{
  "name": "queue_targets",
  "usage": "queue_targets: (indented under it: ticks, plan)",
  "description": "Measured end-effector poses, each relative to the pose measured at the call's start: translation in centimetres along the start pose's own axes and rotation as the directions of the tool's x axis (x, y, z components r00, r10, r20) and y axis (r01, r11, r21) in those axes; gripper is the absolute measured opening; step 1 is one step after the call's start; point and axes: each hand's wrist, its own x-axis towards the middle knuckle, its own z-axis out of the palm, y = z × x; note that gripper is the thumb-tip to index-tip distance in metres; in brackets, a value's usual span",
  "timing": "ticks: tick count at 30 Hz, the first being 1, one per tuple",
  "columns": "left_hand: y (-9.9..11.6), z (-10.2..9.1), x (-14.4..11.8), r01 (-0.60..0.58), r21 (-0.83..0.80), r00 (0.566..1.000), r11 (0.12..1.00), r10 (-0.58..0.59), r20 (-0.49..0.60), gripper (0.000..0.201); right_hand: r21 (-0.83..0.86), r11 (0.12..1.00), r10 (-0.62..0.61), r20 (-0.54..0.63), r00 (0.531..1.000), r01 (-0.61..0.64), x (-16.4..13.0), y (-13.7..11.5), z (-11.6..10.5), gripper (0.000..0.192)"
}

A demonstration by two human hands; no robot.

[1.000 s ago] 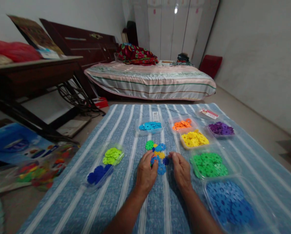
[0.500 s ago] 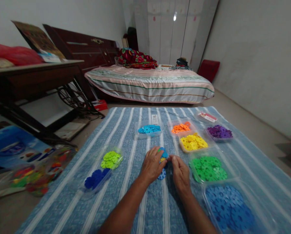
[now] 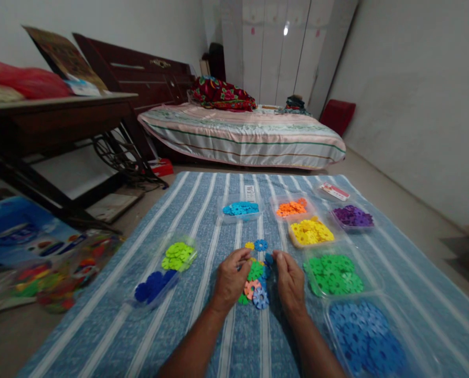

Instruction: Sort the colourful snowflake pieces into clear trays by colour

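Note:
A joined cluster of plastic snowflake discs [image 3: 255, 275] in green, orange, blue and yellow lies on the blue striped cloth [image 3: 203, 220] between my hands. My left hand [image 3: 230, 278] pinches its left edge. My right hand [image 3: 289, 281] pinches a dark blue disc at its right edge. Both hands rest low on the cloth, fingers closed on the cluster.
Clear trays of sorted discs ring the cluster: light blue [image 3: 240, 209], orange [image 3: 291, 208], yellow [image 3: 311, 231], purple [image 3: 352, 216], green [image 3: 334, 273], blue [image 3: 370, 341], lime [image 3: 179, 254], dark blue [image 3: 153, 283]. A bed [image 3: 242, 134] stands beyond, a dark table [image 3: 53, 121] at left.
The cluster was turned over and laid flat; green and orange discs now face up. My hands shifted slightly toward me with it.

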Motion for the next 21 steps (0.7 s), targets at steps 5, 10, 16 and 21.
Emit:
queue_targets:
  ticks: [5,10,16,21]
  plan:
    - [0.1,-1.5,0.5,-0.028,0.144,0.999,0.989,0.025,0.022,0.018,-0.015,1.0,0.001,0.008,1.0,-0.001,-0.1,-0.1,0.0,0.05]
    - [1.1,-2.1,0.2,-0.201,0.3,0.966,0.933,0.138,0.217,0.023,-0.005,1.0,0.002,0.015,1.0,-0.002,-0.1,-0.4,-0.1,0.05]
    - [0.8,-2.2,0.4,-0.153,0.234,0.963,0.96,0.091,0.255,0.016,-0.007,1.0,-0.007,0.006,1.0,0.007,-0.1,-0.3,0.0,0.051]
    - [0.2,-2.6,1.0,-0.061,0.208,0.984,0.976,0.023,0.178,0.019,0.003,1.0,-0.025,0.018,1.0,0.025,0.0,0.0,0.1,0.051]
